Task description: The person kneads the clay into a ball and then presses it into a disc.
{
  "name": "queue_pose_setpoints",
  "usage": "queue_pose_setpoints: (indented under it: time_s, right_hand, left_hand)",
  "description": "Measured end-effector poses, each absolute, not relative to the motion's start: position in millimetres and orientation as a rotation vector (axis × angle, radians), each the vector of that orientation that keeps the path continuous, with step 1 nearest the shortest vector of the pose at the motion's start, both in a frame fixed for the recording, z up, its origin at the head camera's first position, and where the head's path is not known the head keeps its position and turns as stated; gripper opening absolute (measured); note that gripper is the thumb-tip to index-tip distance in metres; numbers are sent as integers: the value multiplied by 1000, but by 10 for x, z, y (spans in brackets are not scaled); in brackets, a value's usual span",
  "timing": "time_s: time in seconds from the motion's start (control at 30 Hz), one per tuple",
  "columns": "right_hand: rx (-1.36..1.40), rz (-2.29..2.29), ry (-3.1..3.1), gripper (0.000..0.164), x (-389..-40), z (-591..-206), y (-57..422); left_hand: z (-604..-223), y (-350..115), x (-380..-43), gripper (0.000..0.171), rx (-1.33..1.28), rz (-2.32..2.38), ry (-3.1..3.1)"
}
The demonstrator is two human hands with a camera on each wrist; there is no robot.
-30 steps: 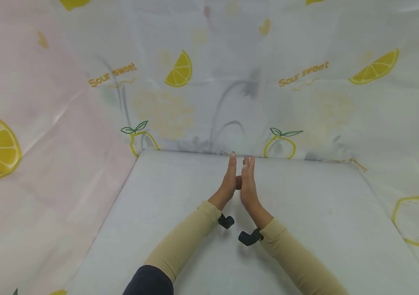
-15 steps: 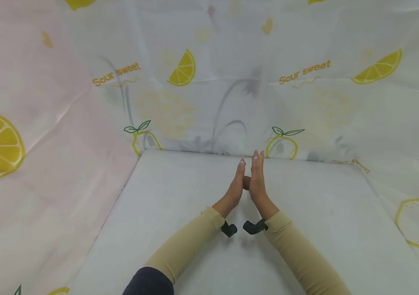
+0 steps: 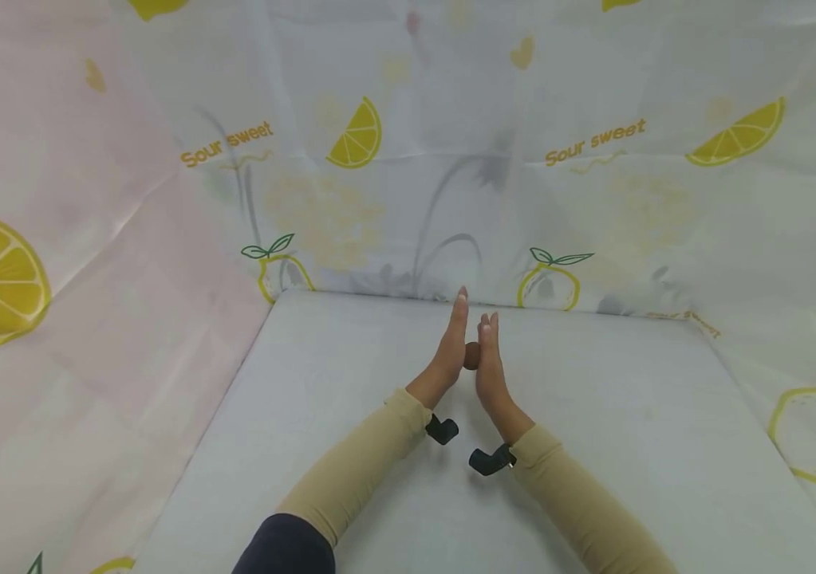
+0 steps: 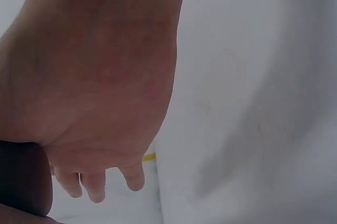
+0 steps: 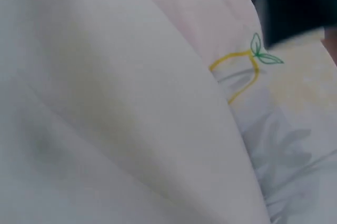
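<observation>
A small brown round lump (image 3: 472,355), which looks like clay or dough, sits between the two palms in the head view. My left hand (image 3: 447,351) lies flat against its left side, fingers straight and pointing away from me. Against the other side presses my right hand (image 3: 491,368), also straight-fingered and set a little nearer to me. Both hands are raised above the white table (image 3: 350,367). The left wrist view shows a palm (image 4: 105,87) with extended fingers, but not the lump. In the right wrist view the lump is also out of sight.
Dark wrist-camera mounts (image 3: 492,460) stick out inward below both wrists, close to each other. A lemon-printed sheet (image 3: 408,159) hangs behind the table and along its sides. At the right wrist view's top corner a dark block (image 5: 297,3) blocks part of the sheet.
The palms slide past each other around the brown lump. Half a second ago the right hand was farther forward; now the left is forward and the right has drawn back.
</observation>
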State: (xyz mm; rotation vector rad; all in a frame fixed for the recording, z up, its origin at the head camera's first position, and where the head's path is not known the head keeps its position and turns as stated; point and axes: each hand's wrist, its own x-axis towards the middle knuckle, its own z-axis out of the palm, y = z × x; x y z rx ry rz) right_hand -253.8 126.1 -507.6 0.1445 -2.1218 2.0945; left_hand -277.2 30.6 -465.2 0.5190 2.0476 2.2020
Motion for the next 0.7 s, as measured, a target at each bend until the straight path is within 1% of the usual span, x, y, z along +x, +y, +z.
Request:
queue_pose_setpoints:
  time_s: [0.13,0.3,0.43,0.7]
  right_hand:
    - [204,2076,-2136,62,-2399,-4938,1175]
    - [279,2027,-2171,61,-2199,-4690,1085]
    - [306,2003,-2166,60,-2164,-4593,1064]
    - [244,2015,-2101,62,-2240,-4464,1133]
  left_hand:
    - [-4671,294,-2830,69,489,2185,2093]
    - [-4725,267,-2864,75,411,2145,2121]
    - [-4773,247,-2845,77,354,2117,2110]
    - [-4842,277,-2761,75,417,2060,2102]
